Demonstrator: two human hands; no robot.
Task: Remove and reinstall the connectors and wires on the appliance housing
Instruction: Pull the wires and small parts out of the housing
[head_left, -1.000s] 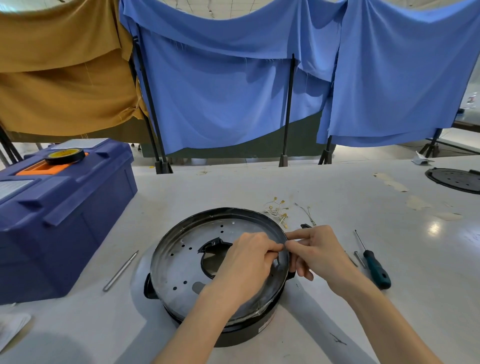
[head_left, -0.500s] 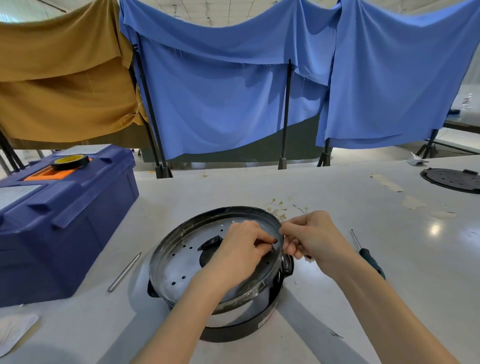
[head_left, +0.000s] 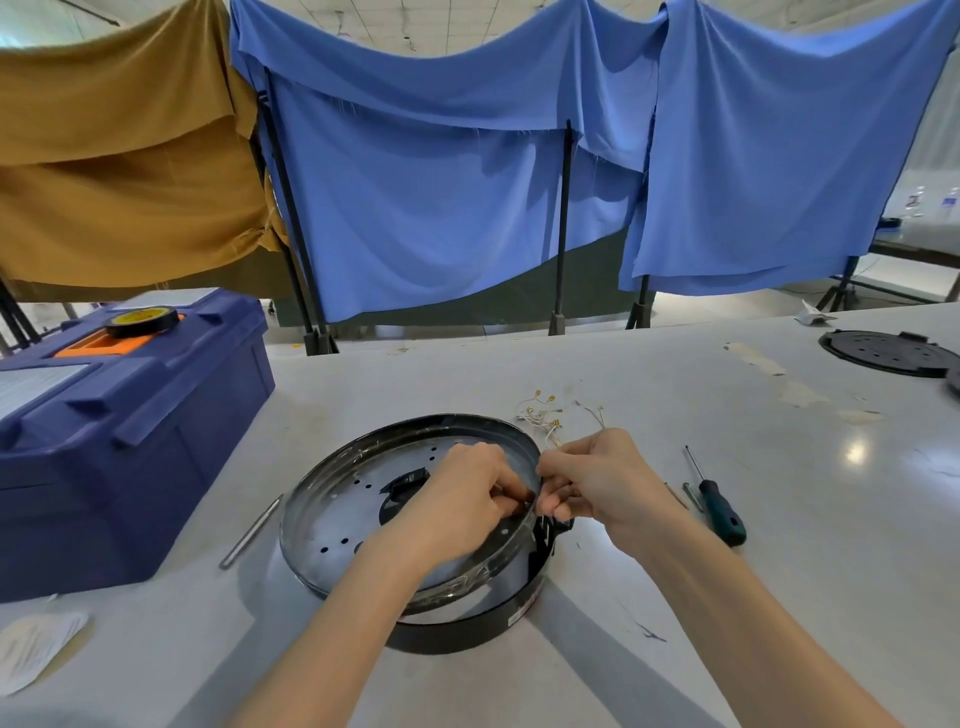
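Note:
The round black-and-metal appliance housing (head_left: 363, 499) lies bottom-up on the table, tilted, its perforated plate facing me. My left hand (head_left: 462, 499) reaches inside its right rim, fingers curled and pinching a small connector against the wall. Just outside the same rim, my right hand (head_left: 597, 478) has its thumb on the edge and pinches a thin wire that hangs below its curled fingers. The fingertips of both hands nearly meet across the rim and hide the joint itself. Loose wires with gold connectors (head_left: 543, 413) lie behind the housing.
A large blue toolbox (head_left: 119, 441) with a tape roll (head_left: 143, 319) stands at the left. A metal rod (head_left: 252, 530) lies beside the housing. A green-handled screwdriver (head_left: 719, 512) lies to the right, and a black round cover (head_left: 888, 353) at the far right.
The housing has tipped up, lifting off its black base ring on the right. Both hands have shifted slightly farther from me along the right rim, still pinching there.

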